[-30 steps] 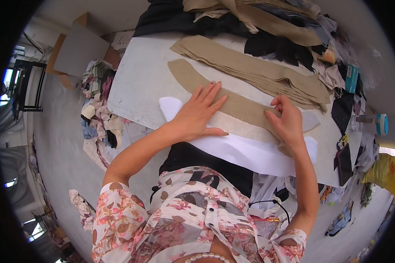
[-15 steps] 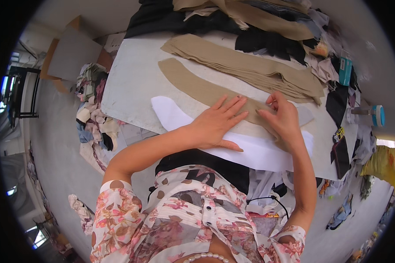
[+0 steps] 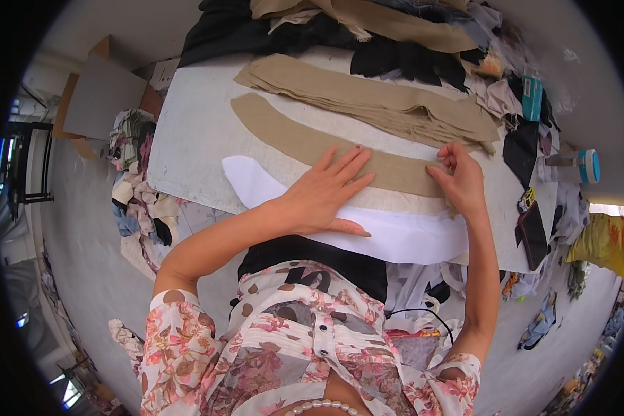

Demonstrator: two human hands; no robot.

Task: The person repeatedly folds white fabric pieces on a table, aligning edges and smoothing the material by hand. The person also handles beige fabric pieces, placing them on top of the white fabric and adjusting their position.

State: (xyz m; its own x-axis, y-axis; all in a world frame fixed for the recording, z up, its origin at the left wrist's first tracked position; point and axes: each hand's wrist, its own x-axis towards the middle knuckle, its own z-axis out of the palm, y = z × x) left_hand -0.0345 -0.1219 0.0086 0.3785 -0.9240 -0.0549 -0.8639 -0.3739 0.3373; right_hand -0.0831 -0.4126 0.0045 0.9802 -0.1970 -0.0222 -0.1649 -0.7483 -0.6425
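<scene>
A long curved tan fabric strip [image 3: 277,134] lies across the pale tabletop in front of me. My left hand [image 3: 322,194] rests flat on its middle, fingers spread, with the thumb over a white curved piece [image 3: 409,232]. At the strip's right end, my right hand [image 3: 462,182] has its fingers bent and its thumb at the edge of the cloth, closed on it. The white piece sits on the near side of the tan strip, partly under my left wrist. Beyond the strip is a layered stack of similar tan pieces [image 3: 367,97].
Black cloth [image 3: 256,31] and more tan fabric cover the far edge. A phone-like dark object [image 3: 532,239], a teal box [image 3: 532,97] and a blue-lidded clear jar [image 3: 588,166] are at the right. Scraps [image 3: 142,201] are heaped left of the table [image 3: 187,132], near an open carton [image 3: 104,100].
The right part of the tan strip was turned up and creased by my right hand; now it lies flat. My left hand stays pressed on it, and the whole view has shifted slightly.
</scene>
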